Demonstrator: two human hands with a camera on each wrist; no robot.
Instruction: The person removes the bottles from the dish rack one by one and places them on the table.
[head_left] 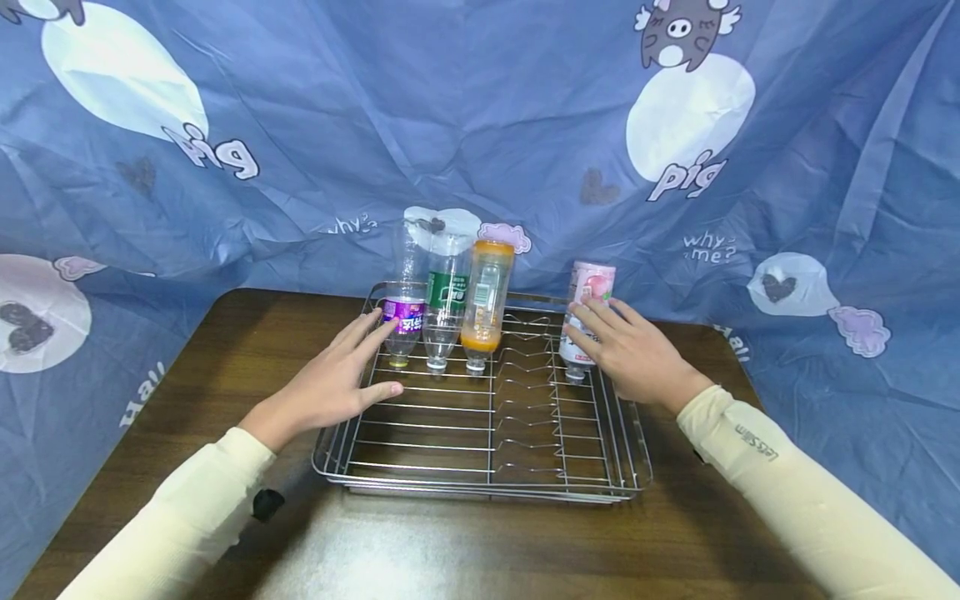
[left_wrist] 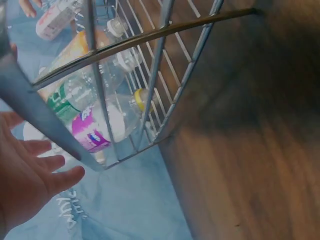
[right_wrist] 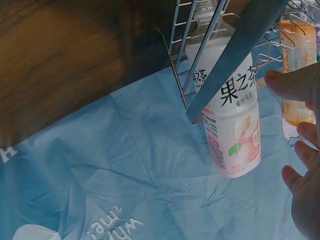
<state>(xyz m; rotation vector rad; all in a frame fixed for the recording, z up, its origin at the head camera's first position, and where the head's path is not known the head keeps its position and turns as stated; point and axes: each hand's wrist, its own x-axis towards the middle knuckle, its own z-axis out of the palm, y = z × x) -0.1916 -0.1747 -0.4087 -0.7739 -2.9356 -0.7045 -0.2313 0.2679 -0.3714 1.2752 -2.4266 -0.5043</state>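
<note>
A white bottle (right_wrist: 232,127) bearing black lettering and pink peach artwork is resting neck-down in the wire rack (head_left: 480,486); the right hand (head_left: 645,358) beside it and the left hand (head_left: 330,387) are holding nothing, fingers loosely extended.

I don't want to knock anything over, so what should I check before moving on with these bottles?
1. Left hand free: ok; fingers spread, holding nothing.
2. Right hand clear of the pink-and-white cylindrical plastic bottle: cannot tell; fingers overlap it in the head view, contact unclear.
3. Clear plastic bottles with purple label, green label and orange ends neck-down: ok.
4. Pink-and-white bottle neck-down: ok; its neck is at the silver metal wire rack.
5. All four bottles grouped: not ok; the pink-and-white one stands apart.
</note>
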